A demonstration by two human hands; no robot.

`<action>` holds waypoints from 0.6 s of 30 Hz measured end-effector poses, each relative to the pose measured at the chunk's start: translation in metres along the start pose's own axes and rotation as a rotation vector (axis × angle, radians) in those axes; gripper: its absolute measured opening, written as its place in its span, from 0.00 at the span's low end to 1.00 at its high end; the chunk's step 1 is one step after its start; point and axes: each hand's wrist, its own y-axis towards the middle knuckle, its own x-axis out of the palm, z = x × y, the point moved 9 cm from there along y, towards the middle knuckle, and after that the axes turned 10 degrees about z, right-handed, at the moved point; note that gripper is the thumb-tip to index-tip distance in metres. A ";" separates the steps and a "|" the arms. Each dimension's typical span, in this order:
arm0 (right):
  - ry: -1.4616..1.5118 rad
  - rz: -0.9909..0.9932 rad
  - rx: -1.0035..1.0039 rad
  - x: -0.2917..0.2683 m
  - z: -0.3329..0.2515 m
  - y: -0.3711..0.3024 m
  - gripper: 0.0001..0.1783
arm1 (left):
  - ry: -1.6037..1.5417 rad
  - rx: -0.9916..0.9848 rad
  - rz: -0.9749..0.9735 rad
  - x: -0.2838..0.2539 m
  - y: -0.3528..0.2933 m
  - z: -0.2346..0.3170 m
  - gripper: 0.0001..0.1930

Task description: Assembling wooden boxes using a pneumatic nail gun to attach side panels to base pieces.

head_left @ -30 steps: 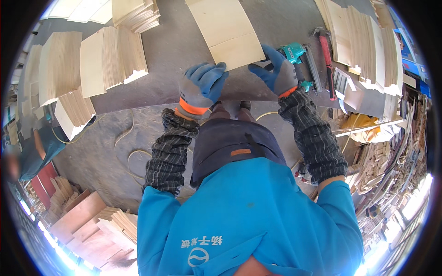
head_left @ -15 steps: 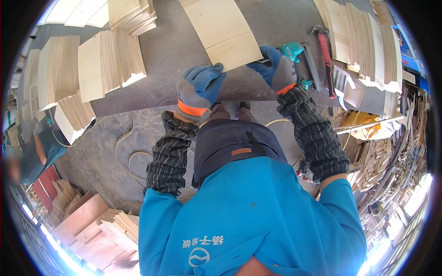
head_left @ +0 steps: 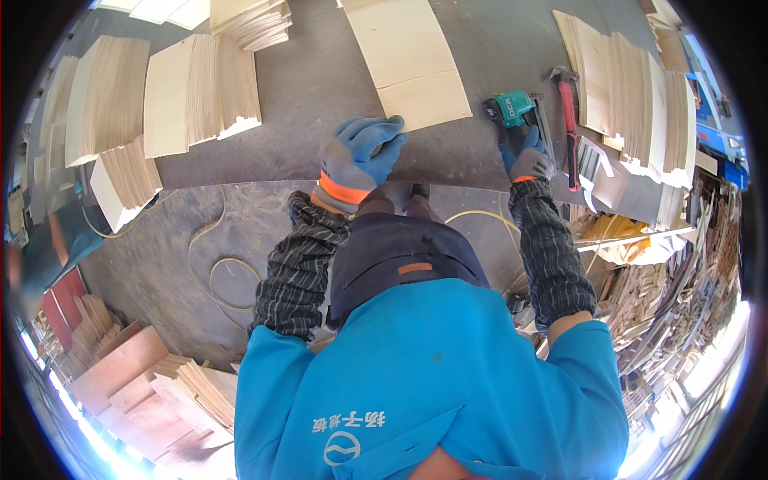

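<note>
A pale thin wooden panel [head_left: 412, 52] lies on the dark worktable [head_left: 308, 96], with a crosswise seam near its near end. At the panel's near left corner is my left hand [head_left: 360, 156], in a blue and grey glove, its fingers curled about that corner. To the right, my gloved right hand [head_left: 530, 158] is closed around the handle of a teal nail gun [head_left: 512, 106]. The gun lies on the tabletop, and part of its handle is hidden by the fingers. A red-handled hammer [head_left: 569, 120] rests just right of the gun.
Stacks of thin wooden panels stand at the left [head_left: 204, 92] and the right [head_left: 624, 88] of the table. A metal-grey strip piece [head_left: 592, 152] lies near the hammer. On the floor a yellow hose [head_left: 224, 264] loops; scrap wood [head_left: 672, 280] is heaped at right. Another person's arm [head_left: 56, 240] shows far left.
My right hand has left the panel's near right corner and moved right onto the nail gun's handle. My left hand remains at the near left corner. The view has shifted slightly.
</note>
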 end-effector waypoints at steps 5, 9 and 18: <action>0.337 0.028 -0.057 0.010 0.011 0.025 0.54 | -0.045 -0.024 0.024 0.002 -0.004 -0.003 0.12; 0.618 -0.103 0.046 -0.008 0.045 0.022 0.32 | -0.045 -0.044 0.020 0.004 -0.005 -0.004 0.12; 1.172 -0.574 0.137 -0.241 -0.076 -0.093 0.12 | -0.149 -0.149 0.055 0.004 -0.014 -0.016 0.13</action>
